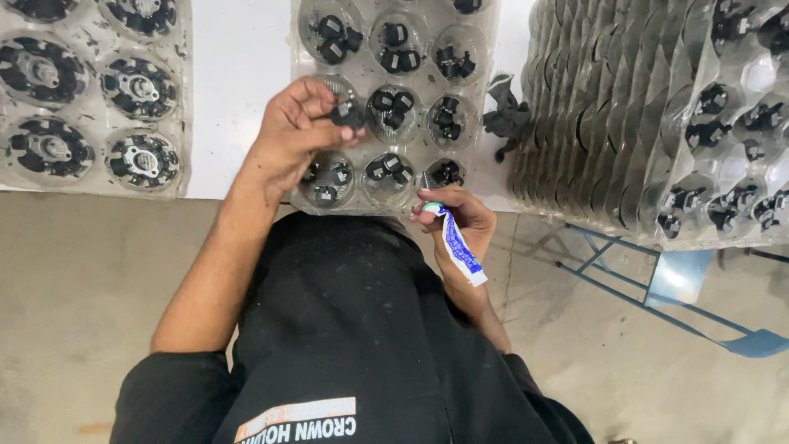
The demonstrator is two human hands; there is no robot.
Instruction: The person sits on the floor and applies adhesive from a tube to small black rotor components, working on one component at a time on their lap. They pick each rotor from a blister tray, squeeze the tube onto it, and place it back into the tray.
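Over the clear tray (493,49) of small black parts, the left hand (288,136) has its fingers curled tight, pinching one black part (348,113) between thumb and fingertips just above a middle pocket. At the tray's near edge, the right hand (462,215) is closed around a white-and-blue tube (457,245), nozzle up, its tail hanging toward the body. Another tray (182,99) with round black pieces lies to the left; stacked trays (608,115) stand to the right.

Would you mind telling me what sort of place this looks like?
Probably a small factory assembly bench: clear blister trays of small black parts, a tall stack of trays, and a glue-like tube in the right hand.
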